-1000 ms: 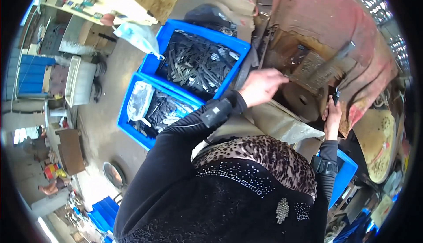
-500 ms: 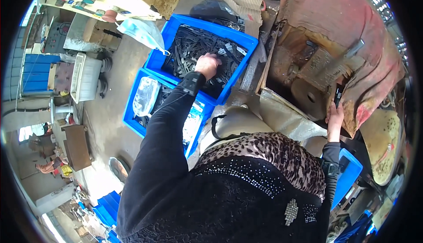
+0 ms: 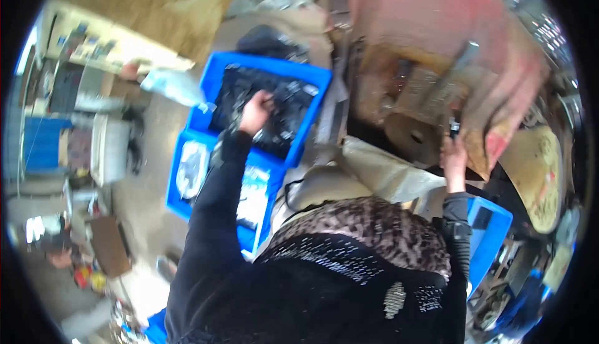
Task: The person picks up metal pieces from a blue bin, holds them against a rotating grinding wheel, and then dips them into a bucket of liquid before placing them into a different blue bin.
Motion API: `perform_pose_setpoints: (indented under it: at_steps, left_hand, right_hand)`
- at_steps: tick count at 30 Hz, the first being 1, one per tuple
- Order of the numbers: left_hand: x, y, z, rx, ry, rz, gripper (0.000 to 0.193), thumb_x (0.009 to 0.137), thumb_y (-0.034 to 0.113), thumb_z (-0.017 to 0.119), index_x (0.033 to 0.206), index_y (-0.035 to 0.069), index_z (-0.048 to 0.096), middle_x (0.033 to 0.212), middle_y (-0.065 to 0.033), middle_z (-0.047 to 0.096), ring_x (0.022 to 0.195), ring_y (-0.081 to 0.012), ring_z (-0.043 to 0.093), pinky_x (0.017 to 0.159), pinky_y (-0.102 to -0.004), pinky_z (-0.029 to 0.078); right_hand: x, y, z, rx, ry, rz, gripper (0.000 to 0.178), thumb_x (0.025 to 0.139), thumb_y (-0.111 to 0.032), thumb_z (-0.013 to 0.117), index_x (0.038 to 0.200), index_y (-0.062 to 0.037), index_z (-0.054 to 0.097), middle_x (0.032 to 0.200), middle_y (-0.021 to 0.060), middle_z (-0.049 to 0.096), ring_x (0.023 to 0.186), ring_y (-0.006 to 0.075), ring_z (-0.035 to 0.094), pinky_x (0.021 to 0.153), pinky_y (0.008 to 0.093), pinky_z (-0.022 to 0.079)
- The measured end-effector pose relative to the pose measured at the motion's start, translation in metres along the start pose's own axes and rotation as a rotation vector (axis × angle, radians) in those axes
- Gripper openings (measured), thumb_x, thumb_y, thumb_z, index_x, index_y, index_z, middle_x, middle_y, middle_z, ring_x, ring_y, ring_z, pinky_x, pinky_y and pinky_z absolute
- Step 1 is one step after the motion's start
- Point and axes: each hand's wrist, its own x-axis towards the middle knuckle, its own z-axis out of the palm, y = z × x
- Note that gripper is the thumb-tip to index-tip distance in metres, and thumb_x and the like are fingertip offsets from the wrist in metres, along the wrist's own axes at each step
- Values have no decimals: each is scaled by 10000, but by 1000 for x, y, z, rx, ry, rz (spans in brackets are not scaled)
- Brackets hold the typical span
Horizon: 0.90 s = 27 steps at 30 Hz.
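My left hand point(image 3: 256, 112) is over the far blue crate point(image 3: 317, 116), its fingers curled close above or among a heap of dark flat metal pieces point(image 3: 286, 103). Blur hides what the fingers hold, if anything. On the right, my right hand point(image 3: 455, 156) grips a dark flat piece point(image 3: 454, 129) at the front of the machine, beside the hanging edge of a reddish cloth point(image 3: 493, 100). A round grey wheel point(image 3: 402, 133) lies just left of that hand, within the machine's opening.
A nearer blue crate point(image 3: 176, 185) holds a clear plastic box point(image 3: 192, 170). Another blue crate point(image 3: 490, 244) stands beside my right forearm. A control panel point(image 3: 118, 41) and a hanging light-blue mask point(image 3: 171, 87) are at the upper left. A worn yellowish pad point(image 3: 530, 178) lies far right.
The whole view has shifted and blurred, with the far crate now lower and further left. Both hands keep about the same places against the crate and the machine.
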Motion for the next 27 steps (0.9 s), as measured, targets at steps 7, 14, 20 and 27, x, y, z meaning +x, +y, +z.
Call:
perform_pose_setpoints:
  at_steps: [7, 14, 20, 27]
  left_hand:
    - [-1, 123, 34, -409, 8, 89, 169, 977, 144, 562, 1129, 81, 598, 821, 72, 520, 691, -25, 419, 605, -206, 336]
    - [-14, 222, 116, -603, -290, 269, 239, 1017, 148, 475, 1196, 64, 609, 721, 63, 516, 546, -18, 380, 480, -193, 317]
    - [-14, 226, 167, -184, -233, 445, 333, 944, 39, 492, 1271, 38, 555, 735, -48, 594, 672, -173, 580, 668, -309, 474]
    - [-31, 207, 190, 41, -177, 661, 577, 892, -87, 460, 1413, 160, 488, 844, -111, 589, 792, -245, 599, 763, -321, 492]
  right_hand:
    - [-4, -6, 8, -506, -10, -115, 314, 935, -289, 566, 1009, 16, 562, 833, 259, 641, 723, 413, 647, 627, 455, 529]
    - [-15, -21, 2, -396, -265, -4, 153, 909, -123, 593, 957, 2, 518, 644, 78, 552, 452, 181, 550, 427, 334, 473]
    - [-19, -25, -7, -77, -299, -14, 124, 953, -153, 572, 951, -50, 503, 722, 35, 547, 509, 103, 494, 427, 262, 406]
    - [-29, -30, -9, 47, -290, -61, 89, 958, -177, 596, 979, -100, 556, 697, -12, 545, 504, 54, 460, 426, 215, 356]
